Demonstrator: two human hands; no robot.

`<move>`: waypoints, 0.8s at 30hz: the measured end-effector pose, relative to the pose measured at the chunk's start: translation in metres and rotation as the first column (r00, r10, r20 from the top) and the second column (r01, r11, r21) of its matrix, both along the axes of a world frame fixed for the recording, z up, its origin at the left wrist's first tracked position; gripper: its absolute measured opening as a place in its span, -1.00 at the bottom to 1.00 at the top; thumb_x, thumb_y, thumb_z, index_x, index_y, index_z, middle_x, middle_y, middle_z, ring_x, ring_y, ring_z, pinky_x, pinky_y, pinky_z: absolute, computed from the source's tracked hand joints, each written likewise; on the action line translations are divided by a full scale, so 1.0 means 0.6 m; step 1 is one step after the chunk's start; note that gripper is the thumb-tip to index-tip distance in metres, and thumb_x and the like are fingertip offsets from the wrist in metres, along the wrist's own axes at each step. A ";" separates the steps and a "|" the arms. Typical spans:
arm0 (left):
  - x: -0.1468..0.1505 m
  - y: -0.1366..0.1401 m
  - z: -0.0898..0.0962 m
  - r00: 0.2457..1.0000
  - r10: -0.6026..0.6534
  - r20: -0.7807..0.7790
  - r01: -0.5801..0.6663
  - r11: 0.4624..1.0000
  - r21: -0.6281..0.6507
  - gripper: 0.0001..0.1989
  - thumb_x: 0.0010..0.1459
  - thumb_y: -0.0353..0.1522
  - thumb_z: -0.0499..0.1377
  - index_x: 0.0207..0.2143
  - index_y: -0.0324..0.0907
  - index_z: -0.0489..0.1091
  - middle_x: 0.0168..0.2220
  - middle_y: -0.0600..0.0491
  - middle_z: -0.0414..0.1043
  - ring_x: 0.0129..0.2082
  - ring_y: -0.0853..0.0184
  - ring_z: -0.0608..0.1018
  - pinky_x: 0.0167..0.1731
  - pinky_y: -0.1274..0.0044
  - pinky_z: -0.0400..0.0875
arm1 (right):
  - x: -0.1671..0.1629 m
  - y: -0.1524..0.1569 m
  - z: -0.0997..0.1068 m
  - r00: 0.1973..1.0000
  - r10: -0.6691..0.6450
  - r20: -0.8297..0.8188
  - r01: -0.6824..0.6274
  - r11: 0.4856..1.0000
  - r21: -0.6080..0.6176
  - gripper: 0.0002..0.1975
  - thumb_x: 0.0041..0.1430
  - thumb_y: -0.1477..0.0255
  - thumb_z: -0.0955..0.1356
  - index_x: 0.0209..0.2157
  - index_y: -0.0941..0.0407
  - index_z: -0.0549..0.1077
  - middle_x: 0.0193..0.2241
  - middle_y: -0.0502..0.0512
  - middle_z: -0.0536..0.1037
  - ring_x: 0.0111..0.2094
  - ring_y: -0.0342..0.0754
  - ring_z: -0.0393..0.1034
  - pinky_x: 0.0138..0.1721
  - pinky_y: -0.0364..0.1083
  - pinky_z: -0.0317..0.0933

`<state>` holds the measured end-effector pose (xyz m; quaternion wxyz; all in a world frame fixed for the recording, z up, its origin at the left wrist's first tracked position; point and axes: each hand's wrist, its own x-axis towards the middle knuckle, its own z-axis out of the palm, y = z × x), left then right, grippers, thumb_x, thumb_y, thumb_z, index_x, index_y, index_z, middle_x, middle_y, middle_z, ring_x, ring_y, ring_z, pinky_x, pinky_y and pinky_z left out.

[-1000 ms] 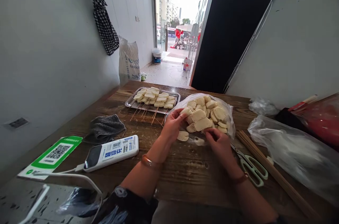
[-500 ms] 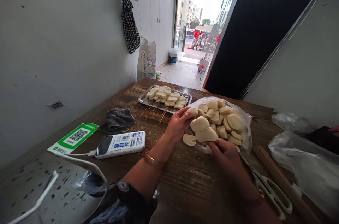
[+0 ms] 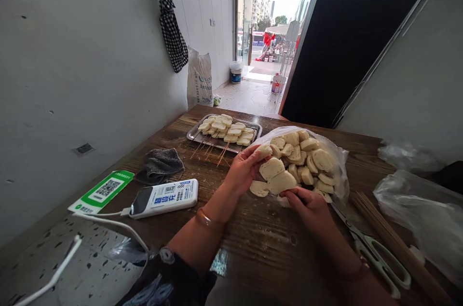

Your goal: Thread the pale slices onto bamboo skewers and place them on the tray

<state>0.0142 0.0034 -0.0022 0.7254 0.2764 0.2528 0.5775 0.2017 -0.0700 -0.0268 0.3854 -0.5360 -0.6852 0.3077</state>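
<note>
We grip a pale slice (image 3: 264, 152) in our left hand (image 3: 241, 171), two more slices (image 3: 281, 182) between our hands, right hand (image 3: 307, 204) at the nearer one's edge, its grip unclear, plastic bag (image 3: 341, 166) just beyond.

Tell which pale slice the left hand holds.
The uppermost slice between the hands, gripped by the left hand. The pair below sits nearer the right hand; another slice lies lower left.

A crumpled dark cloth (image 3: 161, 165) lies just behind a white device (image 3: 164, 199) with blue lettering, its white cable (image 3: 108, 220) running past a green-and-white QR card (image 3: 103, 192). A checked cloth (image 3: 172, 35) hangs on the wall (image 3: 97, 55) above a printed sack (image 3: 200, 79), and 2 buckets (image 3: 236, 74) stand near the doorway.
</note>
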 end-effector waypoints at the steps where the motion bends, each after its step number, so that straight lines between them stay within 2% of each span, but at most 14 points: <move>1: 0.000 -0.001 0.001 1.000 0.001 -0.004 -0.001 1.000 0.003 -0.57 -0.17 -0.36 0.46 -0.19 -0.24 0.49 -0.29 -0.01 0.58 -0.33 0.32 0.60 -0.26 0.51 0.47 | -0.001 0.000 0.001 1.000 -0.001 -0.003 0.001 1.000 -0.007 -0.63 0.21 0.19 0.28 -0.37 0.15 0.60 -0.50 0.05 0.58 -0.47 -0.05 0.40 -0.42 -0.14 0.23; 7: 0.001 -0.002 0.002 1.000 0.000 -0.009 0.000 1.000 0.002 -0.59 -0.16 -0.36 0.45 -0.20 -0.24 0.50 -0.30 -0.01 0.58 -0.32 0.32 0.60 -0.26 0.51 0.46 | 0.001 0.000 0.000 1.000 -0.001 -0.031 0.000 1.000 -0.025 -0.63 0.21 0.19 0.28 -0.36 0.15 0.60 -0.46 0.06 0.59 -0.44 -0.04 0.41 -0.40 -0.14 0.24; 15: 0.002 -0.001 0.001 1.000 0.013 -0.001 -0.013 1.000 0.001 -0.59 -0.17 -0.35 0.46 -0.21 -0.23 0.51 -0.30 0.00 0.58 -0.31 0.32 0.60 -0.24 0.51 0.45 | 0.002 0.000 -0.008 0.999 -0.002 -0.051 -0.002 0.997 -0.071 -0.63 0.21 0.18 0.29 -0.36 0.17 0.59 -0.52 0.02 0.55 -0.47 -0.07 0.37 -0.42 -0.15 0.19; 24: 0.006 -0.004 0.001 0.999 0.002 -0.040 -0.002 1.000 -0.006 -0.55 -0.22 -0.33 0.48 -0.21 -0.24 0.51 -0.34 -0.01 0.58 -0.35 0.33 0.59 -0.30 0.53 0.45 | 0.000 0.001 -0.005 0.998 -0.024 -0.051 0.021 0.998 -0.063 -0.62 0.19 0.18 0.28 -0.39 0.17 0.59 -0.55 0.01 0.52 -0.50 -0.08 0.32 -0.45 -0.15 0.15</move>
